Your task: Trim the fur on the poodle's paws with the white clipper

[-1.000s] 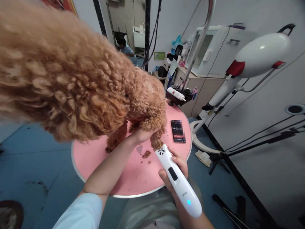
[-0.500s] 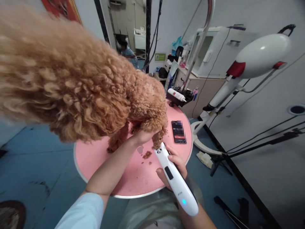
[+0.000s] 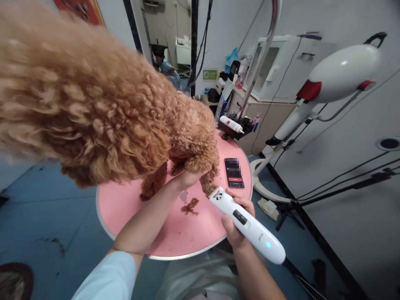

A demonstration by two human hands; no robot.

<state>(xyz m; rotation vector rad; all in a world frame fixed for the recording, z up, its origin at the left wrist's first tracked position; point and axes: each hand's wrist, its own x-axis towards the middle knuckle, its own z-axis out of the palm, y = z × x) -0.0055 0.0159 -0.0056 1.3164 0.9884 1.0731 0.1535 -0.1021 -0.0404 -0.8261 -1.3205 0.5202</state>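
A curly-haired brown dog (image 3: 125,112) stands on a round pink grooming table (image 3: 131,221), its body filling the upper left. My left hand (image 3: 191,178) is closed around the dog's leg (image 3: 206,183) near the right side; curly fur hides the fingertips. In my right hand (image 3: 237,221) is a white hair clipper (image 3: 250,225) with a panda print and a lit blue light. Its blade end touches, or lies right at, the fur of the lower leg. Clipped brown hair (image 3: 190,206) lies on the tabletop between my arms.
On the table's right side lies a phone (image 3: 234,173). Behind it, a holder on the metal post carries a white bottle (image 3: 231,124). To the right stands a white and red dryer (image 3: 340,75) on a stand. A mirror (image 3: 168,25) reflects a person.
The clipper has swung so its rear end points further right, and my right hand turned with it. More clipped hair lies on the table. My left hand has stayed put.
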